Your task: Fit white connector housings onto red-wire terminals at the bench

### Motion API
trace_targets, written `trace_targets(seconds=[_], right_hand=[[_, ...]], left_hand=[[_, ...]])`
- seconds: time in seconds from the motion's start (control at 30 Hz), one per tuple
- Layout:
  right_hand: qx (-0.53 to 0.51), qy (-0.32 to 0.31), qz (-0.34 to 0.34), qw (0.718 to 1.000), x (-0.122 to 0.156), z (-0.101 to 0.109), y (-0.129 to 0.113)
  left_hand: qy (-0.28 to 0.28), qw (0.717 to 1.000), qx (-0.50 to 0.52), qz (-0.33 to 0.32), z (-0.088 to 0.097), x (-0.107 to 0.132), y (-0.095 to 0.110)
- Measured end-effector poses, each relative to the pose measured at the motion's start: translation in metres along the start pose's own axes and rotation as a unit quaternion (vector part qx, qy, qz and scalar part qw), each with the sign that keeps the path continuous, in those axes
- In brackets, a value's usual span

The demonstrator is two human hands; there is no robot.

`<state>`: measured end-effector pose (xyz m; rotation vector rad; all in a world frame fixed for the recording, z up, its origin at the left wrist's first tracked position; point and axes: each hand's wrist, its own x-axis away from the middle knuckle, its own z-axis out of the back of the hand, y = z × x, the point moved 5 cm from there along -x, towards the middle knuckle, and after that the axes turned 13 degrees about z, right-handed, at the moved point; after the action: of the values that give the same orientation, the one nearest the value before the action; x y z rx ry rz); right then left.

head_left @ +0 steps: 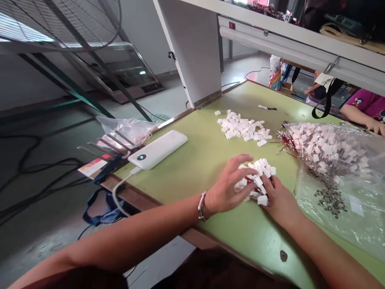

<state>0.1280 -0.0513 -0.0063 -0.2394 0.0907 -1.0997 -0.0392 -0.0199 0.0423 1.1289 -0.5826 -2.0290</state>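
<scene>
Near the front of the green table (195, 168), a bunch of small white plastic connectors (264, 166) with red wires among them lies between my hands. My left hand (230, 186), with a metal bracelet at the wrist, reaches over the bunch from the left; its fingers are bent but apart. My right hand (282, 200) grips the bunch from the right, its fingertips partly hidden among the connectors. Beyond them is a loose pile of white connectors (243, 127). To the right, a clear plastic bag (373, 160) has many wired connectors (327, 146) on it or in it; I cannot tell which.
A white power bank (162, 148) with a cable (116, 196) sits at the table's left edge. Small dark metal parts (331, 200) lie on the plastic at right. A shelf (300, 32) spans the back. Another person's arm (357, 116) rests at far right.
</scene>
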Motion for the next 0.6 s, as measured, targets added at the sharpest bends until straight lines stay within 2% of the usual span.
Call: trace_targets(seconds=[0.1,0.17,0.27,0.33,0.43,0.5,0.6], right_hand=[[-0.02,0.026,-0.011,0.999,0.001,-0.004,0.016],[-0.081,0.099,0.004,0.992,0.001,-0.002,0.027],[-0.223,0.207,-0.004,0.952,0.004,0.005,0.043],[-0.306,0.245,-0.042,0.919,0.008,0.012,0.052],[-0.378,0.263,-0.109,0.881,0.018,0.02,0.062],[-0.433,0.263,-0.159,0.848,0.027,0.021,0.067],[-0.508,0.272,-0.202,0.792,0.043,0.018,0.067]], left_hand=[[0.043,0.995,0.038,0.086,0.02,-0.015,-0.02],[0.063,0.985,0.078,0.143,0.03,-0.022,-0.035],[0.087,0.962,0.141,0.219,0.038,-0.026,-0.058],[0.089,0.938,0.179,0.283,0.036,-0.026,-0.071],[0.077,0.9,0.224,0.365,0.026,-0.025,-0.085],[0.065,0.887,0.24,0.388,0.018,-0.027,-0.088],[0.05,0.887,0.249,0.385,0.008,-0.034,-0.087]])
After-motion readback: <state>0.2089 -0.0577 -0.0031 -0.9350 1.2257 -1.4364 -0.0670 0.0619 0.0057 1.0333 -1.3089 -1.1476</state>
